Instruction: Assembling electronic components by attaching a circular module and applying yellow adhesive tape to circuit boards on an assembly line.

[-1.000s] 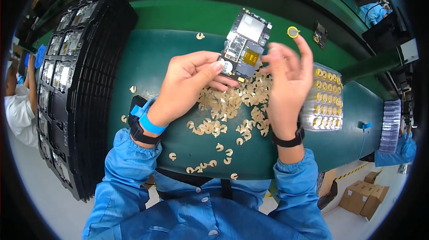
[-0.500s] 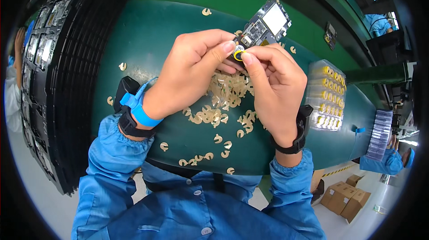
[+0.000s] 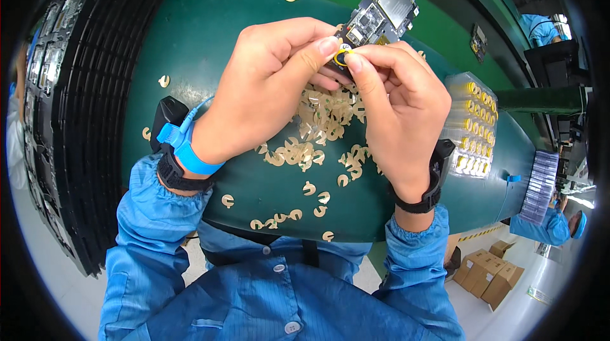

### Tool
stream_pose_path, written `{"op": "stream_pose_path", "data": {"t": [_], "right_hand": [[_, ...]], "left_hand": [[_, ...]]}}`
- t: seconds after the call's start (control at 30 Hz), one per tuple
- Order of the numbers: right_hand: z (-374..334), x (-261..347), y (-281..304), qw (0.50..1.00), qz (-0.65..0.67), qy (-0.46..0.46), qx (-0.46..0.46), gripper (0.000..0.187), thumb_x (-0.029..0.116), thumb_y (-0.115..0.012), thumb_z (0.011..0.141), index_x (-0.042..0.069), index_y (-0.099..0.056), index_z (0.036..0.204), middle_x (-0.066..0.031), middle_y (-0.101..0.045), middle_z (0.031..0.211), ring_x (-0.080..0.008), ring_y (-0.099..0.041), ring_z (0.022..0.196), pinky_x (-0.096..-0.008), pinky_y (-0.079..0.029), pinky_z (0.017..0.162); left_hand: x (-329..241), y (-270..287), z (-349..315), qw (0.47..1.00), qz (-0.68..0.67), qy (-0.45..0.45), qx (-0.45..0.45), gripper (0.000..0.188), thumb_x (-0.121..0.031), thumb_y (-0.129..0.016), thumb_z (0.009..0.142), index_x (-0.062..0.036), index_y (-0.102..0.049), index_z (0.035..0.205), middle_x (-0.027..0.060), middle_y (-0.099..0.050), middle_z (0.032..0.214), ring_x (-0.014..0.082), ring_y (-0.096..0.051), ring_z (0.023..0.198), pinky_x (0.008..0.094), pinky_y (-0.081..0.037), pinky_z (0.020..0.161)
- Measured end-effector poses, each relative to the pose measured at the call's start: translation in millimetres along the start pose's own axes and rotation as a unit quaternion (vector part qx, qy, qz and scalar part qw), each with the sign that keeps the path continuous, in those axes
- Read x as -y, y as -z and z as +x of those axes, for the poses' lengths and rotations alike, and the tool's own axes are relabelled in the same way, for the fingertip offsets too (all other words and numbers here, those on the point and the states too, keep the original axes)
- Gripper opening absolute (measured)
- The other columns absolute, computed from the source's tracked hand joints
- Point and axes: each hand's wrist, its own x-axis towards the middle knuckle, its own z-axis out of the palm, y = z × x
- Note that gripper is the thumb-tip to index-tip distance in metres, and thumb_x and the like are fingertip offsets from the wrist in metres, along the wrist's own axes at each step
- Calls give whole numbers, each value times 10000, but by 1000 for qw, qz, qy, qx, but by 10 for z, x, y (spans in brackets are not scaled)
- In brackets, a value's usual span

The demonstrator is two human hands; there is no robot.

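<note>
Watching from a distance, I see the 2 hands drawn close together above the bench, at the near end of a dark circuit board (image 3: 367,26). The left hand (image 3: 264,80) pinches that end between thumb and fingers, and the board's other end, with its silver shield (image 3: 395,5), juts up and away to the right. The right hand (image 3: 406,96) has thumb and forefinger clamped on a yellow-rimmed coin cell (image 3: 341,58) at the board's near end; the fingertips block my view of whether the 2 touch.

Below lies a heap of pale C-shaped pieces (image 3: 327,115), partly hidden from me by both hands, with strays scattered over the green mat (image 3: 368,217). A blue strap (image 3: 194,155) rings the left wrist. Near the right hand, on its right, a clear tray (image 3: 454,83) holds rows of yellow-rimmed cells. A 2nd board (image 3: 478,43) lies beyond the mat's far edge. Tall black trays (image 3: 76,118) wall off the left side. Farther right I see a pale tray stack (image 3: 540,187), and brown cartons (image 3: 489,275) on the floor.
</note>
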Motion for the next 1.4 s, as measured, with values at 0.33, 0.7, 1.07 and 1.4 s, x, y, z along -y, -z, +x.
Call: {"op": "stream_pose_path", "data": {"t": [0.33,0.7,1.07,1.4], "right_hand": [[3,-10,-22,1000,-2,14,-14,61,-8,-755,887,-25,-727,938,-87,-674,795,-149,-665,664,-257,-516,608],[8,-6,2,999,-21,26,-10,53,-11,-762,874,-20,-727,912,-83,-672,773,-153,-656,647,-261,-506,591],[14,62,68,997,-52,28,40,79,-60,-725,926,-79,-725,1003,-64,-673,875,-75,-614,768,-203,-484,664],[-4,97,30,992,-112,60,10,84,-50,-763,892,-59,-744,974,-50,-669,815,-62,-585,701,-196,-463,612]], "left_hand": [[0,14,-2,1000,0,0,0,289,-122,-518,1095,105,-649,1216,148,-736,1085,193,-744,933,320,-633,834],[-17,1,-17,1000,16,-4,4,288,-109,-507,1095,113,-639,1222,149,-731,1096,195,-742,943,318,-631,840],[-23,4,-21,1000,13,-8,2,292,-118,-505,1097,111,-640,1219,146,-732,1088,194,-742,927,315,-632,831],[-21,-17,-27,1000,-1,-5,-5,276,-92,-529,1084,113,-627,1241,150,-739,1086,196,-750,932,315,-632,837]]}}
